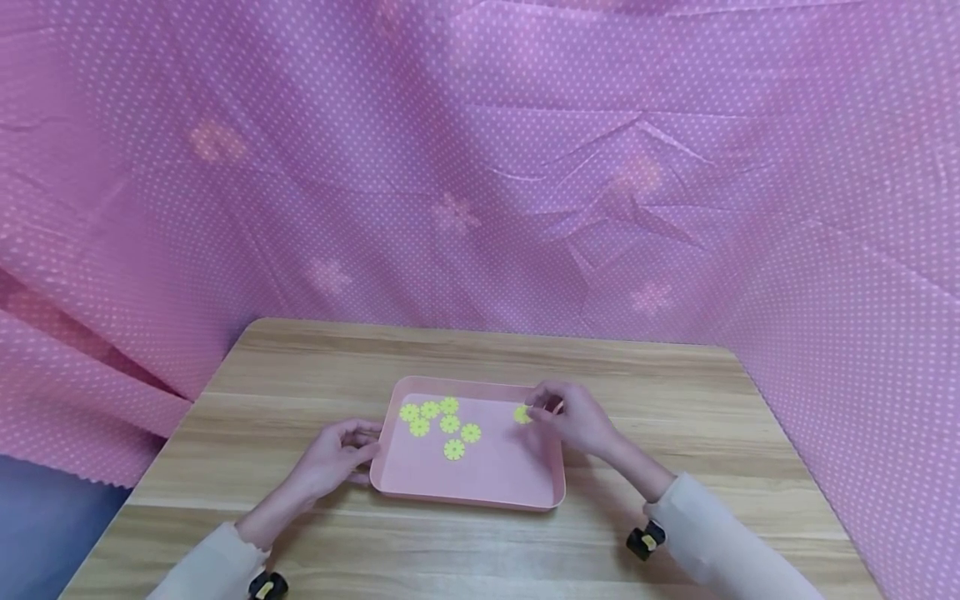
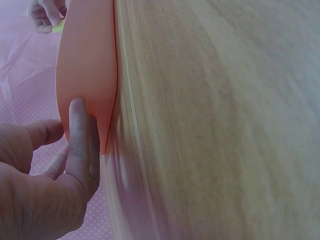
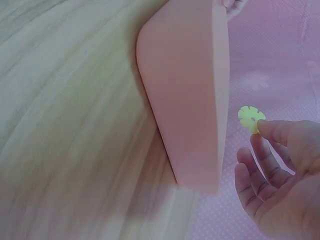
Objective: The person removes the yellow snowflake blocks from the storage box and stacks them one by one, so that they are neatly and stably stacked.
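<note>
A pink rectangular tray [image 1: 487, 475] lies on the table with several yellow notched interlocking discs [image 1: 453, 450] in it, mostly in its left and middle part. My right hand [image 1: 573, 418], above the tray's right back corner, pinches one yellow disc [image 3: 251, 119] between thumb and forefinger; its other fingers are loosely bent. My left hand [image 1: 330, 462] is at the tray's left side. In the left wrist view its fairly straight fingers [image 2: 78, 140] rest against the outer wall and the thumb is by the rim.
The wood-grain table [image 1: 480, 550] extends around the tray on all sides. Pink dotted cloth [image 1: 480, 208] hangs behind it and along both sides. A black wrist device [image 1: 645, 540] is on the right sleeve, another [image 1: 267, 586] on the left.
</note>
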Tool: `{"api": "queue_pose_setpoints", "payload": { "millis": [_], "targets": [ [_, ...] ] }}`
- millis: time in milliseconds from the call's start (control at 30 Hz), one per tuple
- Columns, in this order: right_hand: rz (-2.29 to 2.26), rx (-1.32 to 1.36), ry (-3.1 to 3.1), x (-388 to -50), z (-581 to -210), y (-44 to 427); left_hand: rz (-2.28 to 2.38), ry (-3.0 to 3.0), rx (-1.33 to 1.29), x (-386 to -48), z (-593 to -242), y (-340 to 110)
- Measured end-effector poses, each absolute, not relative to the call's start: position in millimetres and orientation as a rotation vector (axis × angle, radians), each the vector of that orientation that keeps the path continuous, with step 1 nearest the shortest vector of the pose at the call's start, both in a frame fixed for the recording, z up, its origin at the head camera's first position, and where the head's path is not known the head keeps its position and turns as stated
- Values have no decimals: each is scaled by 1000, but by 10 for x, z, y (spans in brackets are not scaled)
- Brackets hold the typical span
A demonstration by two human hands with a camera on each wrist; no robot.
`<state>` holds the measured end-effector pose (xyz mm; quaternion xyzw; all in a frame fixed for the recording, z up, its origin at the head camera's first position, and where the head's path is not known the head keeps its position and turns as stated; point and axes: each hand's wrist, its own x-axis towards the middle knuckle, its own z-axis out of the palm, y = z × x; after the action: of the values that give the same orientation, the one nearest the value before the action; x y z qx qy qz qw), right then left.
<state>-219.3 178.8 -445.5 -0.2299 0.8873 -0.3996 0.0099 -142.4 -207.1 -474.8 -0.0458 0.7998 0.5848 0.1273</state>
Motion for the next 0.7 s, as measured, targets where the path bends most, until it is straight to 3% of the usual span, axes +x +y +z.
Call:
{"api": "queue_pose_setpoints", "payload": {
  "millis": [700],
  "targets": [
    [-1460, -488, 2743, -2309, -4396, 2405, 1706, 2353, -128, -1547, -4817, -2032]
  ]
}}
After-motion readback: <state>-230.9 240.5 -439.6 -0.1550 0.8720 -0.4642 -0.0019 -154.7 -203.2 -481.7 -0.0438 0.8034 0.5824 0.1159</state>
